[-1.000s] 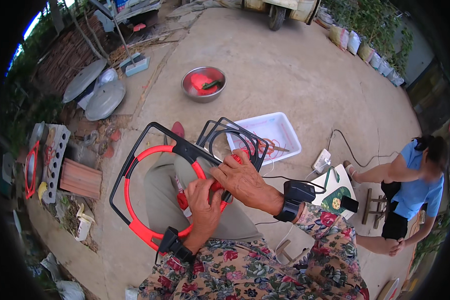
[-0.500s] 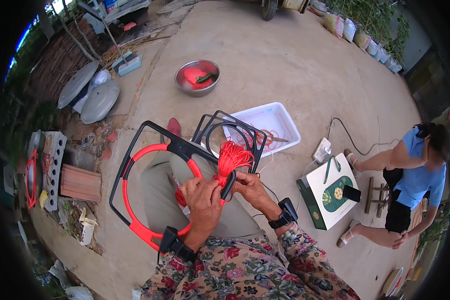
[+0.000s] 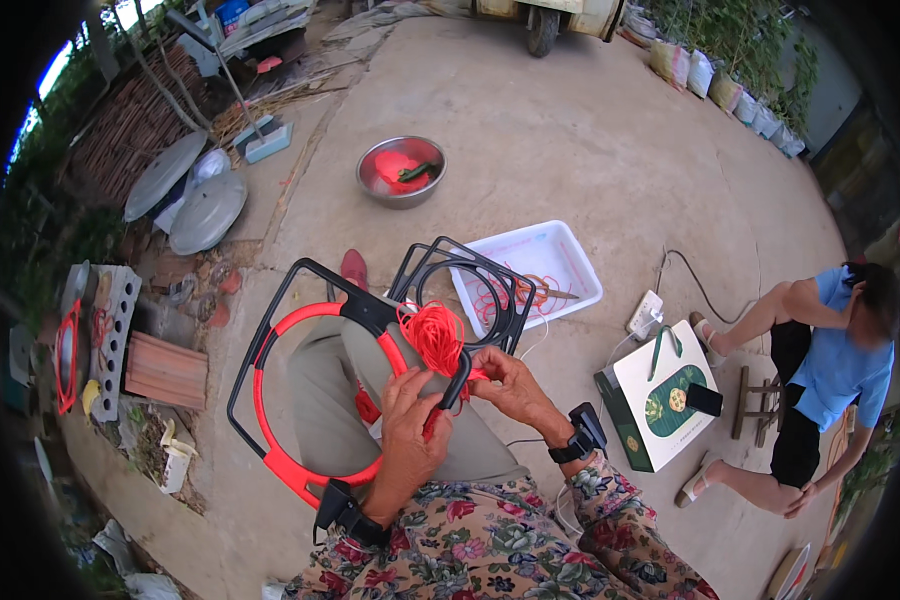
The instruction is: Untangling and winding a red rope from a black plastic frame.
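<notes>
A black frame [image 3: 240, 372] with a ring [image 3: 259, 400] partly wrapped in red lies across my lap. Beside its black bar end, my left hand [image 3: 410, 428] is closed round the frame where red wrapping shows under the fingers. A loose bundle of red cord [image 3: 433, 338] rests over the bar, just above my left fingertips. On the bar's right side my right hand [image 3: 515, 388] pinches red cord, thumb and fingers together. The fingers hide part of the bar and how the cord passes round it.
More black frames [image 3: 460, 262] lean against a white tray [image 3: 582, 245] with red cord and scissors [image 3: 550, 291]. Farther off sits a metal bowl [image 3: 403, 200]. On the right are a power strip [image 3: 646, 313], a gift bag [image 3: 645, 415] with a phone [image 3: 705, 400], and a seated person [image 3: 820, 370].
The cord bundle has tipped to the left and now lies looser over the bar. My right fingers have gone from the bar's top to pinching cord at its side.
</notes>
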Demonstrator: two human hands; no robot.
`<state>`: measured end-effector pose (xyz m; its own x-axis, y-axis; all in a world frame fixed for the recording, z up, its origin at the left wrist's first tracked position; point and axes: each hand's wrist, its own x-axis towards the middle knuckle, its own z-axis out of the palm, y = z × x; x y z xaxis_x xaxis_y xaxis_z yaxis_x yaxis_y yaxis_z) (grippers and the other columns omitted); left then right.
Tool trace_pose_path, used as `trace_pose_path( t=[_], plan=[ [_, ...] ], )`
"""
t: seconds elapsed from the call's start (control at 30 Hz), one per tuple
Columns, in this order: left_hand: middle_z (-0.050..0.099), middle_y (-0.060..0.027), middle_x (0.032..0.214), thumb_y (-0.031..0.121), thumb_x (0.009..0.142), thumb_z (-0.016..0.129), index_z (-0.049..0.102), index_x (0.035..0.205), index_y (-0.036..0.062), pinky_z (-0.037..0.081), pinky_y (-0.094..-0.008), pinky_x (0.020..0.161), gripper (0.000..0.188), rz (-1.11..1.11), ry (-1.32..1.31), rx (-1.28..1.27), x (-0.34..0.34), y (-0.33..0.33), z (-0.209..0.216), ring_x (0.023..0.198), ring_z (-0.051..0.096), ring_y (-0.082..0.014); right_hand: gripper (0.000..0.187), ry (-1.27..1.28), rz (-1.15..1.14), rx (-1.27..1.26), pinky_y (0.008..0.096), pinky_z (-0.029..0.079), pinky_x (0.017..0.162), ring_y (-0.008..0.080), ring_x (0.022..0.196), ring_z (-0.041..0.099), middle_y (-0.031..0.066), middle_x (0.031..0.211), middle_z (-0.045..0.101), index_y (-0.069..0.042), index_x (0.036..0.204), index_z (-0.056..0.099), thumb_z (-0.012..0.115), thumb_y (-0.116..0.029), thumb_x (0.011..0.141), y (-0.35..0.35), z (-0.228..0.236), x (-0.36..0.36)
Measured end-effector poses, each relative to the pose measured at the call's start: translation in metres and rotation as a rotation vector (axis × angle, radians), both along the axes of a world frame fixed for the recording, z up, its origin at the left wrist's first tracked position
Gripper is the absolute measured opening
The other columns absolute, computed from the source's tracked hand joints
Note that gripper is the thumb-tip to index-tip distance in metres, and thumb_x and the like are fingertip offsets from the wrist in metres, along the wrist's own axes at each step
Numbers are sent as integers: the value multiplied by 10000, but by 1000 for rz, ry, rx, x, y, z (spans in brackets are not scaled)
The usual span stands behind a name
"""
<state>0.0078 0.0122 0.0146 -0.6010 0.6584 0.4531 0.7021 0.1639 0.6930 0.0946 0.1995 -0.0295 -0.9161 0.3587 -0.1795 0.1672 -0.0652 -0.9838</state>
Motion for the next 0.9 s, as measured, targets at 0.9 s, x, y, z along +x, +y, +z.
trace_pose_path(
  t=[0.9],
  plan=[
    [489, -264, 1375, 4, 782, 689, 606, 1016, -93, 383, -471, 1081, 266, 1, -85, -56, 7, -10, 2, 1318, 437, -432, 606, 386, -124, -1065, 256, 439, 483, 94, 568, 397, -18, 757, 371, -29, 1234, 457, 710, -464, 897, -37, 122, 105]
  ],
)
